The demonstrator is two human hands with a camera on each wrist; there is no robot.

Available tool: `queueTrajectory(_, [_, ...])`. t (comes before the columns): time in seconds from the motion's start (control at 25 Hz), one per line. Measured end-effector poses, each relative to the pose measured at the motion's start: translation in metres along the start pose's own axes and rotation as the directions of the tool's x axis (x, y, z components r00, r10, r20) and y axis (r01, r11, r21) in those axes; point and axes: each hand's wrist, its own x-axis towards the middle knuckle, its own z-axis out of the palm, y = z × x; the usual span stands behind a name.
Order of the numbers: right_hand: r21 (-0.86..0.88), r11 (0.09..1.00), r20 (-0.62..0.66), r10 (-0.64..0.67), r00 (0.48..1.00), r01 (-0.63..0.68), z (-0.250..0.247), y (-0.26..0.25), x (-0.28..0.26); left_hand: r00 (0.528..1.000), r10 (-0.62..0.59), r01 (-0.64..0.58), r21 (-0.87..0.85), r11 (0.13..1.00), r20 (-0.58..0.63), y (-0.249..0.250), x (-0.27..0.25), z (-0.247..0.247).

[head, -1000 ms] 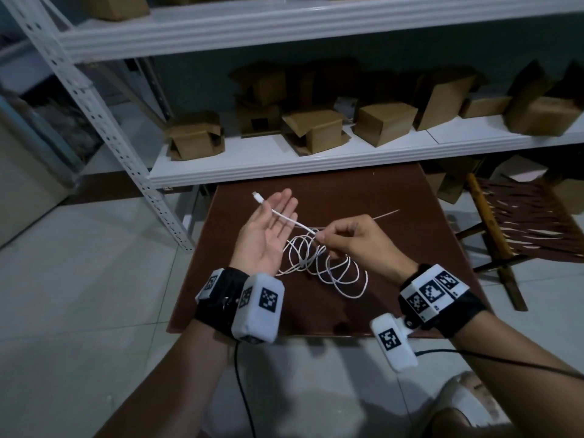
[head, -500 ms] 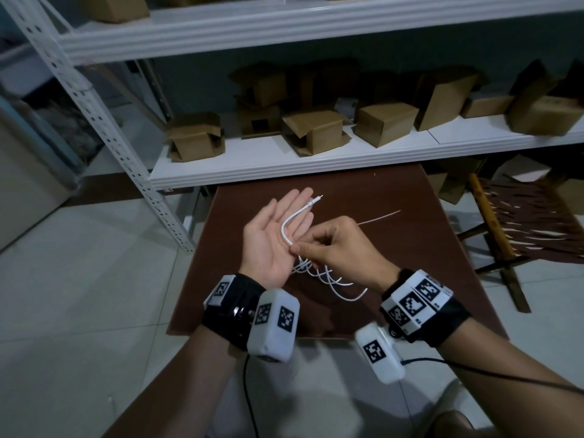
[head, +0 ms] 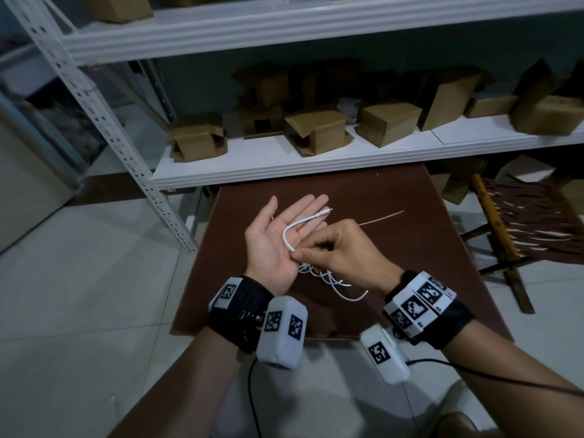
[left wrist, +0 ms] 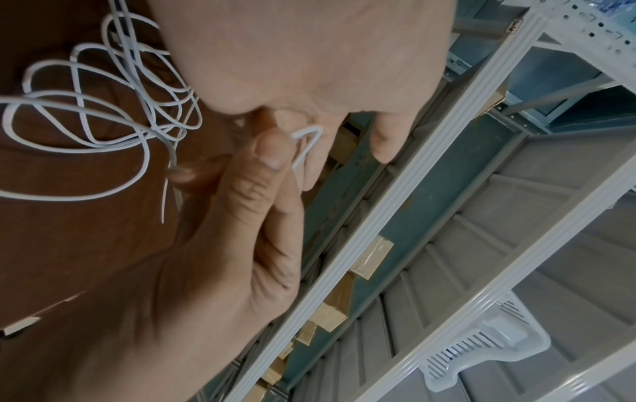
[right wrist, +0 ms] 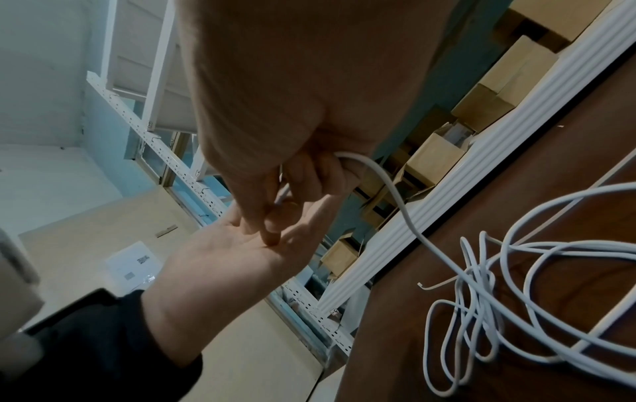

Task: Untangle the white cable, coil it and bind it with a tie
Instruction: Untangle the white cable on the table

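Note:
The white cable bends in a U over my left hand, which is held palm up with straight fingers above the brown table. Its plug end points past the fingertips. My right hand pinches the cable against the left palm. The rest of the cable lies in tangled loops on the table below both hands, also seen in the right wrist view as loops. A thin white tie lies on the table behind the right hand.
A white metal shelf with several cardboard boxes stands right behind the table. A wooden folding chair stands at the right. Pale floor tiles spread to the left and front.
The plug end swung from the left of my left hand over to the right of its fingertips, and the cable now bends across the palm. My right hand moved left onto the palm.

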Motion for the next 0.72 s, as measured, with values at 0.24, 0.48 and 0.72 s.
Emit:
queueTrajectory(0.24, [0.025, 1.0, 0.016, 0.003, 1.0, -0.003, -0.003, 0.001, 0.0, 0.995, 0.1, -0.094, 0.202, 0.975, -0.021, -0.005, 0.006, 0.0])
queueTrajectory(0.48, [0.101, 0.988, 0.055, 0.114, 0.992, -0.119, -0.023, 0.006, 0.001, 0.967, 0.254, -0.251, 0.092, 0.964, -0.026, 0.023, 0.009, -0.008])
queueTrajectory(0.72, [-0.047, 0.99, 0.004, 0.133, 0.991, -0.133, -0.055, 0.019, 0.0, 0.961, 0.266, -0.259, 0.089, 0.962, -0.071, 0.034, 0.009, -0.008])
